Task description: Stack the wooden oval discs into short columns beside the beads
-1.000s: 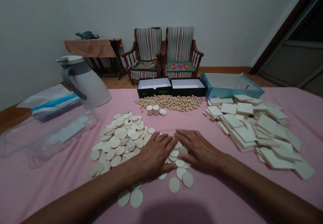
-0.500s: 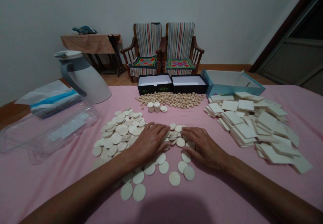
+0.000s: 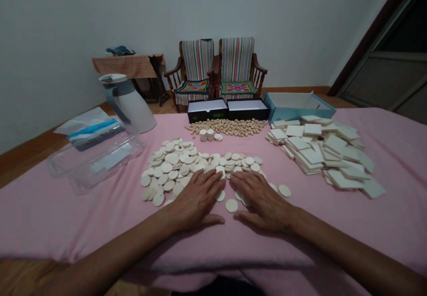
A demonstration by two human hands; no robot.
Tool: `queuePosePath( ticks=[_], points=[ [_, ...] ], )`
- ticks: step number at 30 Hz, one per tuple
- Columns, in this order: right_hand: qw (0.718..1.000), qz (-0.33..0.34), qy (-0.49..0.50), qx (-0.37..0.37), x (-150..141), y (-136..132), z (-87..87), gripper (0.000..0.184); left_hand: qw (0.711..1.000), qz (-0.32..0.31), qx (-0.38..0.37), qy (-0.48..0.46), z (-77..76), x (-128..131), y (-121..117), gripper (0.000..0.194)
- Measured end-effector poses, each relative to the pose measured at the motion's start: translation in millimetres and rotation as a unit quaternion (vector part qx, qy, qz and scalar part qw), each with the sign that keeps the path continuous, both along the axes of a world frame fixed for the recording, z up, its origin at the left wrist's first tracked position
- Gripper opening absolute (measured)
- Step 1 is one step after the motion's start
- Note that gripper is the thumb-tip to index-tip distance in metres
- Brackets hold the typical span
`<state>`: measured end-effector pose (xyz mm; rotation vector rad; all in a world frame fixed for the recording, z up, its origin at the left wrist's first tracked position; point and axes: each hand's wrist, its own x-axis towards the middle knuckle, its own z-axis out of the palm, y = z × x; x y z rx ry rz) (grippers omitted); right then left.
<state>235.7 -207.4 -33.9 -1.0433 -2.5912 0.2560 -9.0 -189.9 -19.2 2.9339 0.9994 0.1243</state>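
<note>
With the gap between the thumbs as the dial's centre and twelve at the far edge of the pink tablecloth [image 3: 400, 162], the left hand [image 3: 198, 198] lies palm down at ten o'clock, fingers stretched nearly straight and close together, thumb spread towards three. The right hand [image 3: 262, 196] mirrors it at two, flat and open, its thumb pointing to nine. Neither has hold of anything; the fingers lie across pale wooden discs [image 3: 171, 158], whose heap swells between ten and eleven and trails over to one. Laid this way, the hands probably act as low walls, keeping thin, slippery rounds from straying; one loose disc [image 3: 231, 205] sits between them, just above the thumbs. At half past eleven, two short disc stacks [image 3: 203, 136] stand side by side, flat faces presumably making them steady. Square wooden tiles [image 3: 312, 156] overlap at two, well apart from the rounds, which seems to keep the shapes from mixing. Small tan pieces [image 3: 230, 127], too tiny to tell cubes from beads, spread at twelve against open black boxes [image 3: 210, 114], whose front walls likely stop them spilling further. A light-blue carton [image 3: 300, 112] stands at one; a jug [image 3: 136, 109] and clear plastic packaging [image 3: 111, 158] keep to the side around ten, out of the hands' way.
</note>
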Motion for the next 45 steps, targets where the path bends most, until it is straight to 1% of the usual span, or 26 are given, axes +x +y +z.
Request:
queuePosePath(
  ticks=[3,5,10,13,16,18,21,22,24,26,28,31,34,36,38,40,42,45],
  points=[
    [1.000,-0.005,-0.030,0.001,-9,-2,-2.0,0.073,0.999,0.028,0.040,0.008,-10.7,5,-1,0.067],
    [0.999,-0.017,-0.037,0.013,-12,3,-1.8,0.071,0.997,0.034,0.064,0.011,-14.8,8,3,0.061],
    [0.995,-0.055,-0.053,0.066,-13,26,-4.2,0.054,0.994,0.031,0.106,0.020,-13.7,18,21,0.053],
    [0.991,-0.086,-0.064,0.083,-10,41,-7.6,0.050,0.992,0.026,0.120,0.024,-11.9,25,34,0.051],
    [0.986,-0.121,-0.073,0.082,-6,55,-7.8,0.045,0.993,0.023,0.118,0.010,-11.4,31,47,0.049],
    [0.982,-0.151,-0.077,0.078,-5,61,-4.8,0.040,0.994,0.024,0.102,-0.010,-10.5,32,57,0.046],
    [0.979,-0.182,-0.054,0.077,-10,60,3.3,0.034,0.994,0.039,0.077,-0.060,-6.9,26,72,0.043],
    [0.981,-0.176,-0.041,0.078,-15,56,6.4,0.032,0.993,0.049,0.073,-0.082,-5.5,21,75,0.042],
    [0.989,-0.131,-0.011,0.075,-28,46,12.1,0.027,0.985,0.066,0.076,-0.139,-3.8,9,80,0.040],
    [0.996,-0.054,0.019,0.065,-45,34,16.2,0.024,0.967,0.095,0.086,-0.219,-4.3,-5,80,0.040],
    [0.997,0.027,0.044,0.055,-65,23,18.4,0.024,0.940,0.138,0.094,-0.297,-6.3,-18,77,0.038],
    [0.989,0.131,0.037,0.055,-96,13,19.0,0.024,0.903,0.187,0.094,-0.375,-7.7,-34,71,0.037],
    [0.976,0.207,0.000,0.063,-124,11,16.4,0.025,0.877,0.203,0.078,-0.428,-3.9,-44,70,0.037],
    [0.966,0.246,-0.022,0.082,-138,13,12.8,0.029,0.861,0.212,0.077,-0.455,-0.6,-48,72,0.037],
    [0.960,0.259,-0.037,0.100,-147,16,8.7,0.032,0.847,0.227,0.090,-0.473,0.8,-50,74,0.036],
    [0.962,0.244,-0.048,0.113,-148,20,5.7,0.029,0.839,0.240,0.103,-0.476,-0.7,-52,75,0.034],
    [0.967,0.217,-0.055,0.123,-143,23,5.1,0.024,0.845,0.237,0.105,-0.467,-3.9,-52,75,0.033],
    [0.971,0.185,-0.068,0.136,-127,28,8.0,0.018,0.862,0.220,0.104,-0.445,-7.9,-52,74,0.030]
  ],
)
